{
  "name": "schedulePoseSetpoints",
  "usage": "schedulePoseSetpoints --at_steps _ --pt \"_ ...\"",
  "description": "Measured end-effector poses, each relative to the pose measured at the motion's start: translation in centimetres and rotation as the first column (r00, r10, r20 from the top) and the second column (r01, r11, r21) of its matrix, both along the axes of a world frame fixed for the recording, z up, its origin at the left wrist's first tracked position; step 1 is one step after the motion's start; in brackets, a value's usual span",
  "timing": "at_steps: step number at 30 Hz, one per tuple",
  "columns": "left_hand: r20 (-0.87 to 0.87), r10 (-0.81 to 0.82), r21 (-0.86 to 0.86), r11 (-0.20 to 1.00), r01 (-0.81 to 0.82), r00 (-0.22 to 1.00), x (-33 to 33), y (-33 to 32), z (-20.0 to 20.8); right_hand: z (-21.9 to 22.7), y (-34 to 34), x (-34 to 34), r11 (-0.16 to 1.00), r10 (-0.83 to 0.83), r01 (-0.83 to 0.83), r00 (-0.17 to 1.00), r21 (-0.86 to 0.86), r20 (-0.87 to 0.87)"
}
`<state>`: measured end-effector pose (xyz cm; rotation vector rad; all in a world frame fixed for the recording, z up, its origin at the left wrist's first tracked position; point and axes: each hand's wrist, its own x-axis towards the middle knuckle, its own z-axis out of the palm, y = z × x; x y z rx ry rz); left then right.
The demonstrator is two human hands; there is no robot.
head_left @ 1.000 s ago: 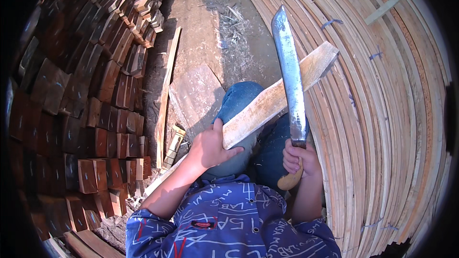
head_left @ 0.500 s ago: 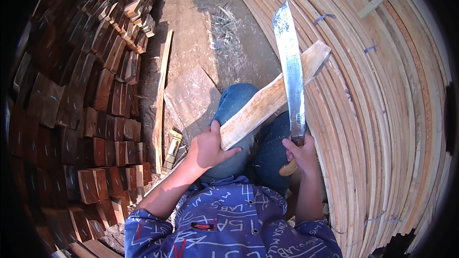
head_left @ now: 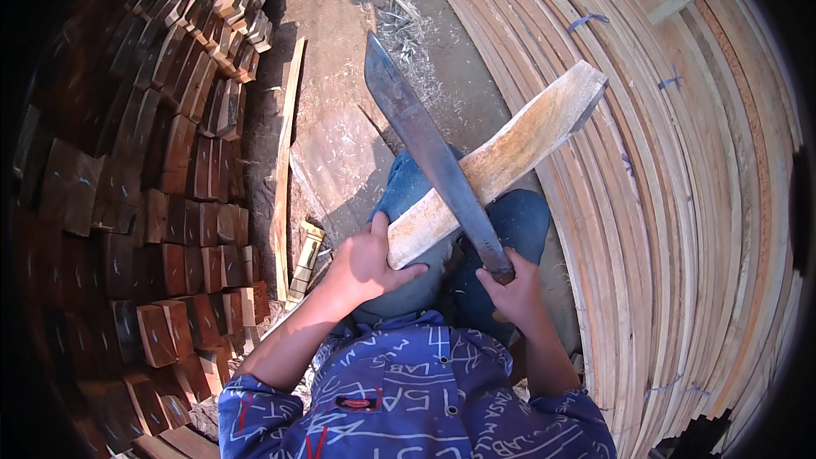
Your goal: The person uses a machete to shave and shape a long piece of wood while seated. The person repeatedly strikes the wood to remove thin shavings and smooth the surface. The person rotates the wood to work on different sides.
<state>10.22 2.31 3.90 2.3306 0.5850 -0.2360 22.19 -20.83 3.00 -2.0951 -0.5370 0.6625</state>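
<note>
Left hand (head_left: 364,263): fingers clamped on the near end of a long, flat, pale-brown rough wooden board (head_left: 544,123); some fingertips hidden behind it. Right hand (head_left: 515,291): fingers wrapped round the handle end of a long machete with a dark grey steel blade (head_left: 425,136), below the board's middle. Grip mostly covered by the hand.

Blade crosses over the board just short of its middle, tip past its left edge. Can't tell if they touch. Board slants across the blue denim trousers (head_left: 523,225), far end up and right. Blue shirt with white print (head_left: 399,399) below the board.

Left of the board, going outward: flat light-brown sheet (head_left: 336,161) on the ground; small yellowish wooden piece (head_left: 306,263), nearer the board's near end; thin upright-looking wooden strip (head_left: 289,161); big stack of reddish-brown wood blocks (head_left: 174,195).

Beyond the board, up-left: pale shavings (head_left: 408,38). Right of the board: long pale planks (head_left: 646,229), stacked, with blue ties (head_left: 588,22).
</note>
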Motion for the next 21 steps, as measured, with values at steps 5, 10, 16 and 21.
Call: schedulePoseSetpoints --at_steps 5,10,16,21 --pt "-0.034 -0.027 0.033 0.999 0.028 0.999 0.1 0.1 0.4 1.1 0.1 2.3 0.966 -0.255 0.255 0.916 -0.042 -0.31" --pt "-0.047 -0.047 0.061 0.997 0.05 0.998 0.5 0.0 0.4 -1.8 -0.7 -0.2 0.997 -0.055 0.06 0.994 0.047 -0.096" --pt "-0.015 -0.005 -0.025 1.0 0.005 1.0 0.4 0.2 0.2 0.5 -0.5 -1.5 0.995 0.065 -0.079 0.978 -0.065 -0.197" --pt "0.029 -0.011 -0.032 0.999 0.012 1.0 0.1 0.5 0.4 -0.2 -1.2 0.0 0.989 -0.115 0.129 0.979 0.079 -0.166"
